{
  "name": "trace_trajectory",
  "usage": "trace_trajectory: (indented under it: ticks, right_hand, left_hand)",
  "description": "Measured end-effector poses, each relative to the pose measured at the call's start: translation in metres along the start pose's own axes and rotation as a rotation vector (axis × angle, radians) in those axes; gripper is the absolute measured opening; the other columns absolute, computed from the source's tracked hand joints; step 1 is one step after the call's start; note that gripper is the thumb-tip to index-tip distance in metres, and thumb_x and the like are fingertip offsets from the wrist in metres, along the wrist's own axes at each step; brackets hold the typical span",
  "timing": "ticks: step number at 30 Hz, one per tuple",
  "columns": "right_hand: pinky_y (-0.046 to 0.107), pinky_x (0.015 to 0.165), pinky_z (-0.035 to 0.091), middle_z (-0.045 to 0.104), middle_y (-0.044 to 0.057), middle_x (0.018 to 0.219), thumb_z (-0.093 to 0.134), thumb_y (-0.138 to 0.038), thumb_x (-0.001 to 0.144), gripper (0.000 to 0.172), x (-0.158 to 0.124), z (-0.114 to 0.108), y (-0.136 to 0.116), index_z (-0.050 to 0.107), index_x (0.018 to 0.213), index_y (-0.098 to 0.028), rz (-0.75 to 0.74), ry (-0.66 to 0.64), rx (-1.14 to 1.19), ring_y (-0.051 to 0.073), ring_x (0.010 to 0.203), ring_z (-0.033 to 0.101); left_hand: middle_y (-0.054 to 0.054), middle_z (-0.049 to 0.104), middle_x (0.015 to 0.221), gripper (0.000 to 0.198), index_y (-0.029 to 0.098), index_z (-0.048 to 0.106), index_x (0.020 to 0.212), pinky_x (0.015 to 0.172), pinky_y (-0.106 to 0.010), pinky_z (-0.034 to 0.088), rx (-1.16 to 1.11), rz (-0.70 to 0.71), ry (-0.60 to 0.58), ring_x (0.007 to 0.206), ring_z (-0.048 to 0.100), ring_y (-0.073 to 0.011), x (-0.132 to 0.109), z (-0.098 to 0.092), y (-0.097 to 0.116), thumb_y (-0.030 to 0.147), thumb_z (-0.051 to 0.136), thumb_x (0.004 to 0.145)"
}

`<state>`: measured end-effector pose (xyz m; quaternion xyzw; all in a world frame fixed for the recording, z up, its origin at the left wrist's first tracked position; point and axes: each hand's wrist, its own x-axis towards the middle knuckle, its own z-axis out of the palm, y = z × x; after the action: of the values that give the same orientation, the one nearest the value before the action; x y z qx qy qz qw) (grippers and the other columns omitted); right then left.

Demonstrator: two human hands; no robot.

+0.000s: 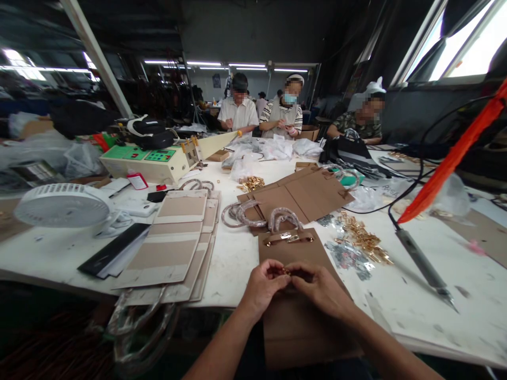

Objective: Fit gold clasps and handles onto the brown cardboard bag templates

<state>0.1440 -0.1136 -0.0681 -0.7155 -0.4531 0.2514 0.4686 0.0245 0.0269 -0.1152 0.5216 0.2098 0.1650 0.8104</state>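
Note:
My left hand (264,286) and my right hand (320,287) meet over a brown bag panel (293,253) at the table's near edge. Both pinch a small gold metal fitting (285,272) between their fingertips; it is mostly hidden by the fingers. The panel carries a strap with a gold buckle (288,238) just beyond my hands. A heap of gold fittings (364,238) lies to the right of the panel, with clear plastic wrappers (348,257) beside it.
Stacked beige-and-brown panels (174,245) lie to the left, more brown panels with wrapped handles (277,206) ahead. A white fan (63,206), a green-topped machine (150,161), a hanging powered tool (423,266) on a black cable and an orange strap (455,155) surround them. Three people sit at the far end.

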Motion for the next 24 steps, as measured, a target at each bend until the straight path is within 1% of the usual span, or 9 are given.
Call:
trace_trajectory:
  ticks: [3, 7, 11, 12, 15, 17, 20, 22, 24]
  right_hand:
    - [0.035, 0.095, 0.051, 0.076, 0.004, 0.109, 0.062, -0.035, 0.093, 0.024, 0.000, -0.002, 0.001, 0.076, 0.107, -0.022, 0.081, -0.024, 0.101, 0.026, 0.105, 0.068]
    - [0.033, 0.089, 0.052, 0.077, 0.003, 0.100, 0.063, -0.045, 0.093, 0.029, 0.001, -0.003, 0.004, 0.077, 0.099, -0.021, 0.118, -0.017, 0.122, 0.026, 0.097, 0.069]
    - [0.032, 0.089, 0.050, 0.077, 0.002, 0.097, 0.065, -0.047, 0.092, 0.029, 0.002, -0.005, 0.008, 0.077, 0.096, -0.021, 0.116, -0.039, 0.186, 0.025, 0.096, 0.068]
    - [0.033, 0.089, 0.050, 0.076, 0.003, 0.097, 0.065, -0.048, 0.092, 0.029, 0.001, -0.006, 0.009, 0.076, 0.096, -0.021, 0.114, -0.053, 0.211, 0.025, 0.097, 0.068]
    - [0.033, 0.090, 0.051, 0.077, 0.003, 0.099, 0.067, -0.048, 0.091, 0.030, -0.001, -0.006, 0.012, 0.076, 0.098, -0.021, 0.134, -0.059, 0.243, 0.025, 0.098, 0.068]
    - [0.033, 0.089, 0.051, 0.077, 0.003, 0.100, 0.069, -0.049, 0.089, 0.031, -0.001, -0.004, 0.013, 0.076, 0.100, -0.021, 0.165, 0.005, 0.224, 0.025, 0.097, 0.069]
    - [0.034, 0.084, 0.053, 0.077, 0.004, 0.094, 0.069, -0.051, 0.088, 0.032, -0.001, 0.000, 0.013, 0.075, 0.096, -0.021, 0.200, 0.098, 0.192, 0.026, 0.091, 0.070]
    - [0.036, 0.084, 0.054, 0.077, 0.005, 0.091, 0.067, -0.055, 0.086, 0.035, -0.005, 0.002, 0.010, 0.075, 0.090, -0.022, 0.211, 0.117, 0.160, 0.027, 0.089, 0.071]
    - [0.038, 0.085, 0.055, 0.077, 0.005, 0.091, 0.066, -0.060, 0.083, 0.036, -0.013, 0.006, 0.009, 0.076, 0.087, -0.025, 0.234, 0.129, 0.086, 0.030, 0.090, 0.071]
  left_hand:
    - [0.002, 0.068, 0.076, 0.039, 0.015, 0.064, 0.090, 0.066, -0.022, 0.046, 0.025, 0.029, -0.021, 0.069, 0.061, -0.0100, 0.000, -0.001, -0.003, 0.029, 0.090, 0.066]
    - [0.000, 0.069, 0.076, 0.035, 0.014, 0.067, 0.090, 0.068, -0.025, 0.050, 0.065, 0.015, -0.010, 0.069, 0.063, -0.0117, 0.000, -0.002, -0.003, 0.035, 0.087, 0.070]
    - [-0.007, 0.073, 0.105, 0.033, 0.014, 0.068, 0.084, 0.072, -0.027, 0.054, 0.068, 0.035, -0.015, 0.081, 0.067, -0.0152, -0.001, -0.003, -0.002, 0.038, 0.086, 0.071]
    - [-0.008, 0.072, 0.108, 0.033, 0.014, 0.068, 0.085, 0.071, -0.027, 0.054, 0.063, 0.040, -0.023, 0.081, 0.067, -0.0152, -0.001, -0.003, -0.002, 0.037, 0.086, 0.071]
    - [-0.005, 0.073, 0.096, 0.042, 0.015, 0.068, 0.102, 0.067, -0.025, 0.053, 0.058, 0.015, -0.035, 0.079, 0.067, -0.0149, -0.002, -0.002, -0.003, 0.035, 0.087, 0.071]
    - [-0.004, 0.072, 0.092, 0.052, 0.014, 0.067, 0.114, 0.066, -0.025, 0.053, 0.067, -0.004, -0.029, 0.079, 0.067, -0.0158, -0.001, -0.002, -0.003, 0.034, 0.088, 0.070]
    - [-0.004, 0.072, 0.086, 0.049, 0.012, 0.071, 0.108, 0.067, -0.025, 0.052, 0.088, -0.004, 0.001, 0.075, 0.065, -0.0144, 0.005, -0.001, -0.005, 0.036, 0.087, 0.069]
    - [-0.004, 0.072, 0.080, 0.044, 0.012, 0.072, 0.099, 0.066, -0.025, 0.051, 0.097, 0.007, 0.038, 0.070, 0.063, -0.0130, 0.006, 0.001, -0.006, 0.037, 0.088, 0.067]
    - [-0.004, 0.072, 0.077, 0.044, 0.013, 0.072, 0.095, 0.064, -0.025, 0.050, 0.104, 0.006, 0.090, 0.067, 0.062, -0.0132, 0.000, 0.003, -0.008, 0.038, 0.089, 0.064]
